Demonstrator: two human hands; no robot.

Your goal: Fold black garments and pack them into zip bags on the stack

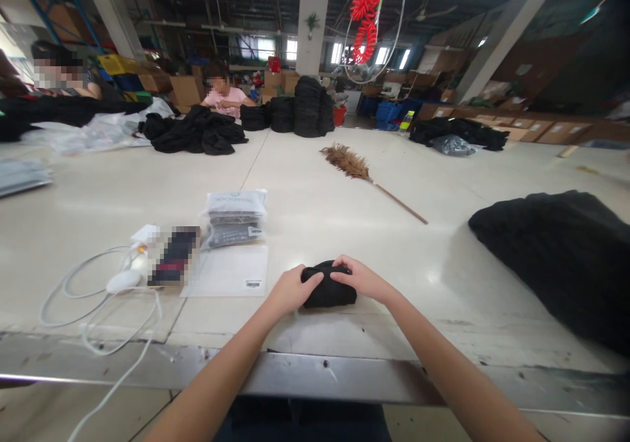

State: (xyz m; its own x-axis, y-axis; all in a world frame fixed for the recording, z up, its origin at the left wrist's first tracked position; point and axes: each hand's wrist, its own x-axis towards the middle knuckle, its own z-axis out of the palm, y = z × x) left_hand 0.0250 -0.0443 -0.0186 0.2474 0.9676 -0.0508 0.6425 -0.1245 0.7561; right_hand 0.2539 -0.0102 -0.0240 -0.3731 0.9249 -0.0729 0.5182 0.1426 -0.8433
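Lower centre: left hand (291, 289) and right hand (358, 277) both clasp a compact black garment bundle (329, 288), folded small. Flat empty bag (227, 271) just left; packed bags (235, 218) behind it; unfolded black heap (561, 252) at right.

Both bare forearms reach forward over the near edge of the table (344, 370), converging toward its middle. The left hand (290, 289) lies palm down, fingers curled (knuckles up). The right hand (361, 277) mirrors it, fingertips bent inward, wrists nearly level, hands just apart.
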